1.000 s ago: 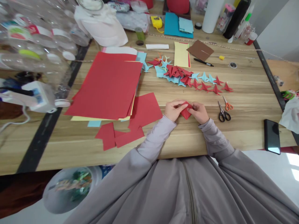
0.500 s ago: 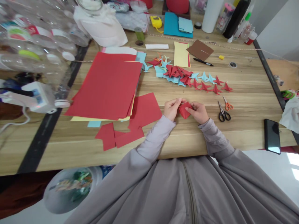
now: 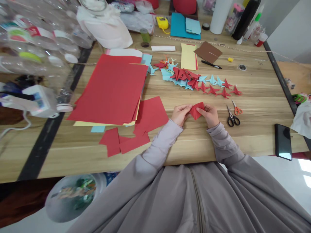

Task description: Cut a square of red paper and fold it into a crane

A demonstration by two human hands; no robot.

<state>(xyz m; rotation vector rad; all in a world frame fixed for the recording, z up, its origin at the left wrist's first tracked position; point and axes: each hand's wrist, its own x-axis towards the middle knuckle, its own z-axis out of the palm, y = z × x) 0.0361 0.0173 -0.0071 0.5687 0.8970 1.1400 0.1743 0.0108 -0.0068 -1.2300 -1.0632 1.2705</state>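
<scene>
A small piece of folded red paper (image 3: 197, 110) is held up between my two hands, just above the wooden table (image 3: 194, 145). My left hand (image 3: 180, 114) pinches its left corner. On the other side, my right hand (image 3: 210, 114) grips the right edge, with the thumb lying across the front face. Creases run down the paper toward its lower point. Beyond my hands lies a cluster of folded red paper cranes (image 3: 186, 75) with light blue cranes (image 3: 212, 79) among them.
Right of my hands lie black-handled scissors (image 3: 233, 120), orange scissors (image 3: 237, 110) and a phone (image 3: 283, 141). Leftward are stacked red sheets (image 3: 114, 87) and red paper scraps (image 3: 133, 143). A black pen (image 3: 211, 64) and brown paper (image 3: 208, 52) lie farther back. Plastic bottles (image 3: 43, 42) crowd the left.
The folded red paper has moved slightly right and up and has been turned, with one corner now pointing up to the right. Both hands have shifted a little to the right with it.
</scene>
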